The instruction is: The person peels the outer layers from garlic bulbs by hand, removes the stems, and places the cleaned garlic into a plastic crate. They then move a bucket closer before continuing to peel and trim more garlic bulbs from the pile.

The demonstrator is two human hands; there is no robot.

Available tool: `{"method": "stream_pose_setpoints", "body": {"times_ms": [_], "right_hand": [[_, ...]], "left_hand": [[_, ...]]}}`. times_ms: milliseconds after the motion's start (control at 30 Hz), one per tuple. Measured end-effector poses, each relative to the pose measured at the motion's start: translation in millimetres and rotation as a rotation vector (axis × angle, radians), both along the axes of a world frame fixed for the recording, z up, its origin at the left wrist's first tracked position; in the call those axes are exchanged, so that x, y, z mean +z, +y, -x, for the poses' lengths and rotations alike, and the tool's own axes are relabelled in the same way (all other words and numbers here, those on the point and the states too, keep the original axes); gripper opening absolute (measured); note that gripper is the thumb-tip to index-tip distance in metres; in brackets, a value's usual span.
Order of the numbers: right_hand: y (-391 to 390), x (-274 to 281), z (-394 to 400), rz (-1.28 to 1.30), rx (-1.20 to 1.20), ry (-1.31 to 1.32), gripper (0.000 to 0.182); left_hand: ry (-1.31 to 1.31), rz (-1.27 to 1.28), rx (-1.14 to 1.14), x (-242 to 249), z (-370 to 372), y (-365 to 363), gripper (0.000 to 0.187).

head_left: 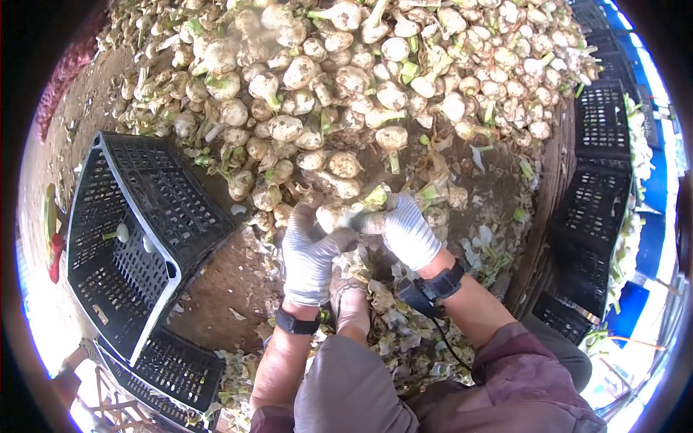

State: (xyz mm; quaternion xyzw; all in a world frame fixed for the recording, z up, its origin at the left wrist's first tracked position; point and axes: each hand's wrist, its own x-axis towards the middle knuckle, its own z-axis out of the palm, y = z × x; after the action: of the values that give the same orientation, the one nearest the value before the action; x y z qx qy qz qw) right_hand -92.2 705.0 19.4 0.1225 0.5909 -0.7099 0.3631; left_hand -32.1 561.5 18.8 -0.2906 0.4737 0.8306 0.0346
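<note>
Spread ahead on earthen floor (224,292) — a broad heap of dirty bulbs (299,73), seemingly piled close for easy reach. To the right, a row of black crates (605,119); hems in that side. To the left, near the heap, another black crate (198,209), with small pale bulbs (121,232) inside; stands handy to the left arm, yet limits sideways movement. Around the foot (352,304), loose papery peelings (482,254); clutter the ground. At the heap's near edge, with the gloved left hand (308,261), grips a pale bulb (332,218), apparently to steady it. Holds the gloved right hand (411,232) close beside, fingers curled near a green piece (376,197) — cannot tell, through blur, around what.
</note>
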Motion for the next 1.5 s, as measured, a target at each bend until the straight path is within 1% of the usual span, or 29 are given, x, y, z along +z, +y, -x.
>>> {"method": "stream_pose_setpoints", "body": {"times_ms": [33, 100, 133, 200, 233, 300, 333, 367, 433, 467, 500, 567, 600, 633, 700, 767, 833, 900, 967, 1000, 1033, 1100, 1167, 1200, 1233, 1300, 1367, 1433, 1500], "right_hand": [[0, -3, -1, 0.000, 0.001, -0.002, 0.024], [2, -15, 0, -0.214, 0.232, 0.345, 0.024], [3, -18, 1, -0.214, 0.232, 0.344, 0.024], [3, -24, 4, -0.368, 0.309, 0.590, 0.022], [0, -26, 6, -0.367, 0.311, 0.589, 0.022], [-7, -28, 9, -0.368, 0.266, 0.569, 0.017], [-9, -24, 13, -0.237, 0.224, 0.444, 0.016], [-4, -27, 15, -0.048, 0.180, 0.185, 0.023], [8, -47, 16, 0.259, -0.163, 0.022, 0.028], [21, -43, 17, 0.101, -0.139, 0.008, 0.031], [18, -33, 15, 0.099, -0.135, 0.006, 0.031], [15, -8, 6, -0.146, 0.103, 0.170, 0.029], [13, -3, 2, 0.048, 0.156, 0.191, 0.024], [12, -11, -4, -0.091, 0.102, 0.234, 0.018], [16, -4, 1, 0.002, 0.009, -0.066, 0.017], [13, 5, 3, -0.016, 0.056, -0.079, 0.016], [13, 0, 0, -0.042, 0.103, -0.088, 0.016], [16, -22, -5, 0.081, -0.171, -0.148, 0.014], [16, -12, -1, -0.016, -0.053, -0.112, 0.012], [10, -11, -3, 0.043, -0.127, -0.054, 0.012], [7, -11, -5, 0.104, -0.202, 0.005, 0.011], [12, -13, 5, 0.229, -0.191, -0.220, 0.017], [14, -21, 9, 0.063, -0.072, -0.111, 0.018], [15, -19, 8, 0.060, -0.071, -0.109, 0.018], [16, -16, 10, 0.045, -0.129, -0.129, 0.018], [17, -12, 12, 0.027, -0.190, -0.143, 0.018], [16, -12, 11, 0.164, -0.287, -0.175, 0.018], [14, -9, 7, 0.133, -0.246, -0.143, 0.017], [6, 2, 4, -0.088, -0.195, -0.030, 0.014]], "left_hand": [[-0.002, 0.000, 0.001, 1, -1, -2, 0.058], [-0.098, -0.249, 0.013, 0, -3, -9, 0.055], [-0.090, -0.263, -0.063, -15, -8, -13, 0.049], [-0.118, -0.244, -0.145, -16, -14, -18, 0.048], [-0.144, -0.222, -0.224, -16, -16, -19, 0.049], [-0.130, -0.140, -0.269, -9, -9, -15, 0.051], [-0.146, -0.258, -0.216, -9, -7, -14, 0.054], [-0.162, -0.377, -0.164, -8, -6, -13, 0.056], [-0.150, -0.438, -0.133, -19, -8, -16, 0.053], [-0.118, -0.369, -0.122, -19, -7, -14, 0.050], [-0.092, -0.303, -0.114, -19, -7, -10, 0.048], [-0.078, -0.184, -0.119, -16, -7, -2, 0.048], [-0.057, -0.199, -0.089, -13, -7, 4, 0.046], [-0.031, -0.209, -0.056, -9, -6, 8, 0.045], [-0.007, -0.525, 0.076, -18, -3, 4, 0.043], [0.001, -0.603, 0.195, -27, -4, -3, 0.034], [0.099, -0.382, 0.167, -37, -7, -13, 0.024], [0.020, -0.171, 0.171, -8, 3, -12, 0.028], [0.047, 0.033, 0.103, 24, 6, -4, 0.029], [0.240, 0.102, 0.043, 28, 5, 0, 0.028], [0.309, 0.301, -0.079, 40, 4, 4, 0.027], [0.562, 0.619, -0.359, 39, -2, 1, 0.024], [0.719, 0.759, -0.633, 24, -13, 6, 0.022], [0.631, 0.901, -0.729, 23, -21, 7, 0.023], [0.636, 0.900, -0.725, 15, -23, 4, 0.023], [0.076, 1.009, -1.217, -7, -27, -8, 0.026], [0.139, 1.262, -0.967, -15, -38, -18, 0.027], [0.178, 1.136, -0.582, -4, -34, -16, 0.038], [0.035, 0.380, -0.257, 0, -23, -9, 0.038]]}}
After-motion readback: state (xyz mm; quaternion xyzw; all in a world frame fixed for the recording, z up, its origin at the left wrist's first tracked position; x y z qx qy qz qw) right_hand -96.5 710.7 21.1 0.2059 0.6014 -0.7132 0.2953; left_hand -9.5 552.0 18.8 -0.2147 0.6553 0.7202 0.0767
